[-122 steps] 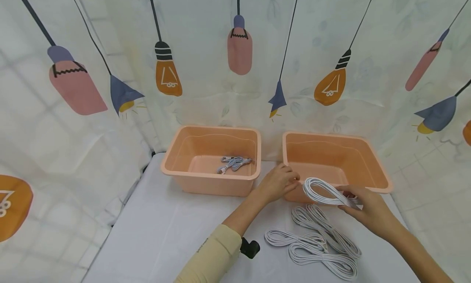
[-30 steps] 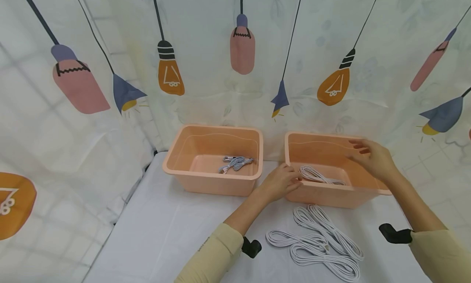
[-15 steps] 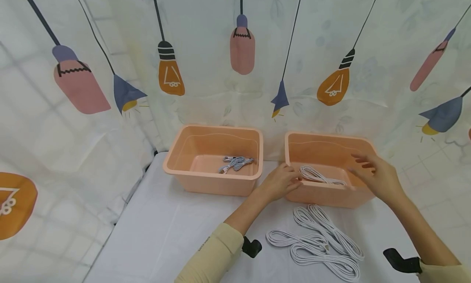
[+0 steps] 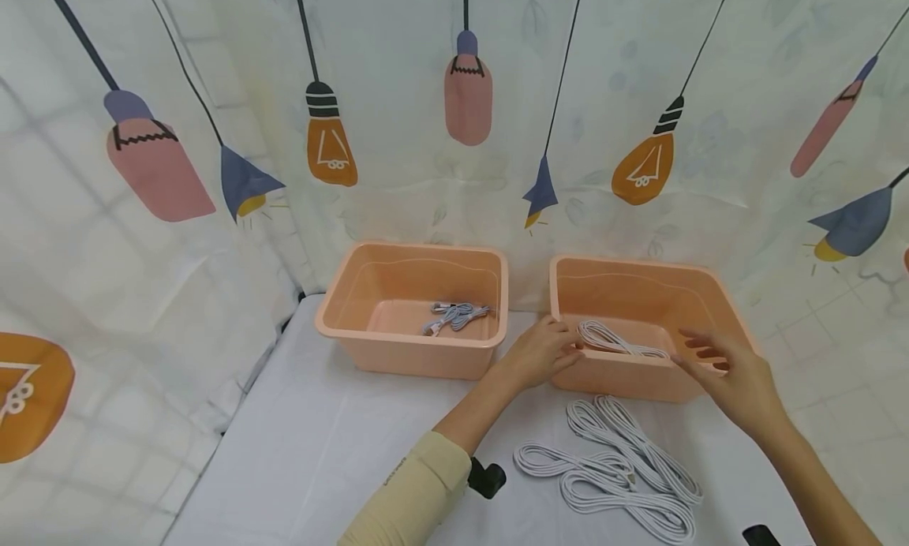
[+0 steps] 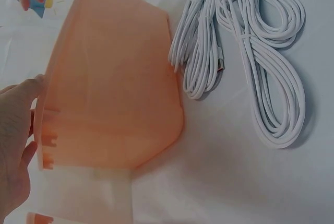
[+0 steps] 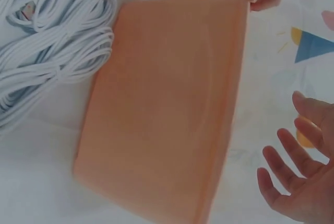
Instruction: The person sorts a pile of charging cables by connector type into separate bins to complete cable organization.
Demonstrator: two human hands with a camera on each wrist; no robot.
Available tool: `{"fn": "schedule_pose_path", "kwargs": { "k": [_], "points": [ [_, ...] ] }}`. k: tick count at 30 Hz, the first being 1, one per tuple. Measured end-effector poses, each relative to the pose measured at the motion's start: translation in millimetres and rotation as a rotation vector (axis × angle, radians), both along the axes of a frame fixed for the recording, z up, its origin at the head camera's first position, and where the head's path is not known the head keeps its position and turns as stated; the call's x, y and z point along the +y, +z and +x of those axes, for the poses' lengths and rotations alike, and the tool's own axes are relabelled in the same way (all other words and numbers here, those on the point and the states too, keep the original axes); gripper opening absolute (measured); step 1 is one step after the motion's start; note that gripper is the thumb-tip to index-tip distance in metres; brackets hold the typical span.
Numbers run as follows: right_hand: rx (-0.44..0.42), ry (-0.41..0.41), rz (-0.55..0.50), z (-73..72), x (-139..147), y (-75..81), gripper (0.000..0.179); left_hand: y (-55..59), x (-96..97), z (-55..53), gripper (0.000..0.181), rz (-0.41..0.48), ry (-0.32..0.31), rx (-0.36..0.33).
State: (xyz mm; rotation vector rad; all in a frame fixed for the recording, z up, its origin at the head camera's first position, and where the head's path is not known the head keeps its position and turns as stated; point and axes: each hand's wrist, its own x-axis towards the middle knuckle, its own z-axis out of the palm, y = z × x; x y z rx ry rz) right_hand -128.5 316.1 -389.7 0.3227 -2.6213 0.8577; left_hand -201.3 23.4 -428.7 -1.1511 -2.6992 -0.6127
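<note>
My left hand [image 4: 543, 350] grips the rim at the near left corner of the right peach plastic bin [image 4: 618, 376], with the thumb on the rim in the left wrist view. Over that bin's front right edge hovers my right hand [image 4: 738, 380], fingers spread and holding nothing; the right wrist view shows its fingers [image 6: 292, 153] apart from the bin. A coiled white cable [image 4: 614, 339] lies inside the bin against the front wall. More coiled white cables [image 4: 625, 467] lie bundled on the table before it, and one metal plug [image 5: 220, 67] shows among them.
A second peach bin [image 4: 419, 357] stands to the left, with a small bundle of grey cables [image 4: 458, 316] inside. Behind both bins hangs a curtain [image 4: 398, 207] printed with lamps. The white-covered table's left edge [image 4: 234, 412] runs beside another curtain.
The white cable that my right hand held earlier now lies in the right bin. Since then the right hand has come back toward the bin's front edge. My left hand stays put.
</note>
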Motion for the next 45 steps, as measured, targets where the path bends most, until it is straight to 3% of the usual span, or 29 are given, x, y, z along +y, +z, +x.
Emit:
{"fn": "schedule_pose_path", "kwargs": {
  "k": [14,22,34,45],
  "points": [
    [0.028,-0.011,-0.044,24.7,-8,-37.4,0.033,-1.8,1.2,0.6,0.02,-0.012,0.023,-0.017],
    [0.019,-0.018,-0.013,32.7,-9,-73.0,0.038,0.8,0.6,2.5,0.02,-0.001,0.019,-0.02],
    [-0.13,-0.021,0.034,32.2,-2,-125.8,0.039,0.6,0.9,2.1,0.019,-0.008,0.02,-0.001],
    [-0.41,-0.004,0.018,29.0,-1,-146.2,0.04,1.2,0.1,3.2,0.018,-0.001,0.017,0.004]
  ]
}}
